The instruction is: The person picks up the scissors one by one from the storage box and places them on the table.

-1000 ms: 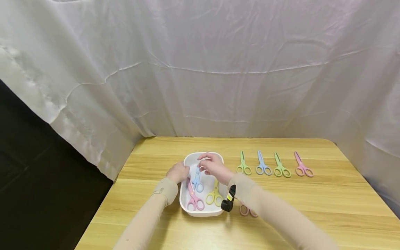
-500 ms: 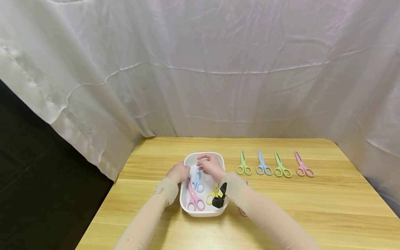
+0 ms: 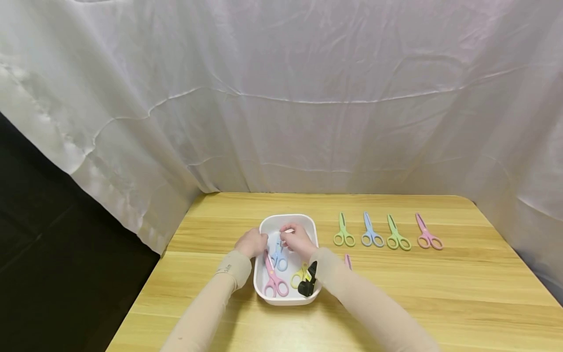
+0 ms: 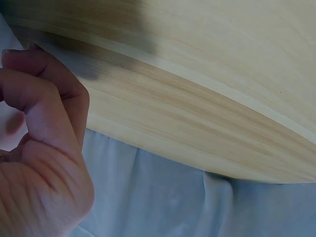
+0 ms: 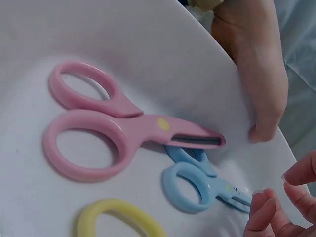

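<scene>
A white plastic tray [image 3: 288, 301] holds pink scissors [image 3: 271, 275], blue scissors [image 3: 279, 258] and yellow scissors [image 3: 298, 276]. My left hand [image 3: 251, 243] grips the tray's left rim, its thumb reaching over to the inside, as the right wrist view shows. Inside the tray, my right hand [image 3: 298, 241] is bent down beside the blade end of the blue scissors. In the right wrist view its fingers [image 5: 301, 173] show a gap between them, right by the blue blades. The pink blades lie across one blue handle loop. The right wrist's camera covers part of the yellow scissors.
Right of the tray, a row on the wooden table [image 3: 457, 303] has green scissors [image 3: 343, 232], blue scissors [image 3: 371, 232], more green scissors [image 3: 397, 234] and pink scissors [image 3: 426, 234]. Another pink pair [image 3: 348, 261] is mostly hidden by my right forearm. A pale curtain [image 3: 325, 122] hangs behind.
My right hand has moved left and slightly down into the tray, its fingers nearer the blue scissors' blades. My right forearm now hides the near pink scissors' handles. The left hand stays put.
</scene>
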A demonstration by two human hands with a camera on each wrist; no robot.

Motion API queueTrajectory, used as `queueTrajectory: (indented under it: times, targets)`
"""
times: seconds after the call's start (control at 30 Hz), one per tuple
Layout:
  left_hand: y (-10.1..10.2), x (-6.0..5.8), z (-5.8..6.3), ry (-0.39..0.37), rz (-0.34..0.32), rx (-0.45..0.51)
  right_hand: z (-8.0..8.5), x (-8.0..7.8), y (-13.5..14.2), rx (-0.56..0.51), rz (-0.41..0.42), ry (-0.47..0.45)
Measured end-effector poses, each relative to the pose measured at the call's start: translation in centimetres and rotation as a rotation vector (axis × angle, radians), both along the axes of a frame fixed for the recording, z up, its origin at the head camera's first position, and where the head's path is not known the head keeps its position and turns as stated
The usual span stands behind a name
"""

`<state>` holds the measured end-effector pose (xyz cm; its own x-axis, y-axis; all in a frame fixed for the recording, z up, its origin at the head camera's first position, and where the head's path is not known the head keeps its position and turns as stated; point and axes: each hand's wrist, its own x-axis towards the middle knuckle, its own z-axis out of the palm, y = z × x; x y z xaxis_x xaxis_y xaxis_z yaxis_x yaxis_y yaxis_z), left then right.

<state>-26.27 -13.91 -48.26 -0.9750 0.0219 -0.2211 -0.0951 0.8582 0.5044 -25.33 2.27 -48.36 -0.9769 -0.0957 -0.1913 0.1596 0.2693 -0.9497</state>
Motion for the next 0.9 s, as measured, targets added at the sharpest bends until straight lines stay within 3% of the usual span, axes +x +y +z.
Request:
queueTrajectory:
  times: [0.27, 0.57, 0.9]
  targets:
    - [-0.1, -0.2, -0.2, 0.004, 0.001, 0.013, -0.7, -0.4, 0.6, 0.129, 0.040, 0.038]
    - [-0.1, -0.1, -0.2, -0.001, -0.011, 0.020, -0.1, 0.5, 0.7, 0.334, 0.225, 0.127]
    - [0.0, 0.2, 0.0, -0.015, -0.003, 0.046, 0.4, 0.6, 0.5, 0.474, 0.397, 0.133]
